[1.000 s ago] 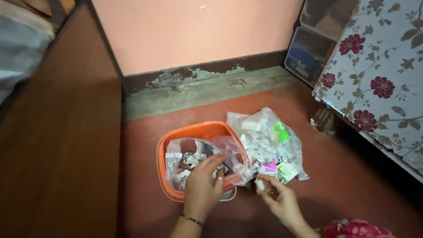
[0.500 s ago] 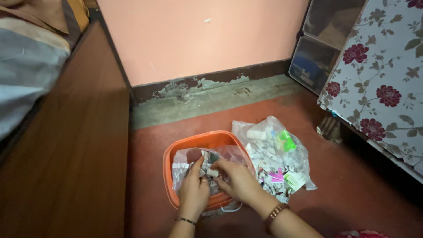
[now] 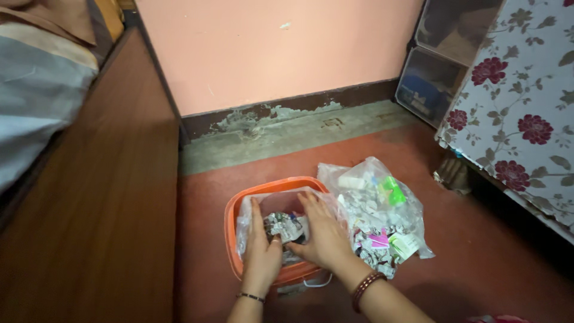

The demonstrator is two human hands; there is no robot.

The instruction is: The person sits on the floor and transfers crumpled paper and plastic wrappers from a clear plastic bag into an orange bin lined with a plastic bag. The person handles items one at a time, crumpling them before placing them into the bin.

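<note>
- Clear plastic bag of small silvery foil strips and packets (image 3: pixel 286 226), sitting inside the round orange plastic tub (image 3: pixel 230 222) on the dark red floor (image 3: pixel 478 263).
- Left hand (image 3: pixel 261 248) flat along the bag's near-left side, fingers stretched up the plastic, no longer pinching at the contents as half a second ago; not closed around anything.
- Right hand (image 3: pixel 323 233) now spread palm-down over the bag's right side, fingers extended and pressing on the plastic, where earlier bunched over the middle; open, pressing rather than gripping.
- Foil packets showing in the gap between the two hands, more bared than before.
- Thin dark bracelet (image 3: pixel 250 296) on the left wrist, beaded reddish bangle (image 3: pixel 365 288) on the right wrist.
- Just right of the right hand, touching the tub's edge: second clear plastic bag (image 3: pixel 379 215) holding paper scraps plus green, pink and white bits, unmoved.
- Farther out: brown wooden panel (image 3: pixel 95 227) to the left, pink wall (image 3: pixel 281 54) beyond, floral cloth (image 3: pixel 520 113) at far right.
</note>
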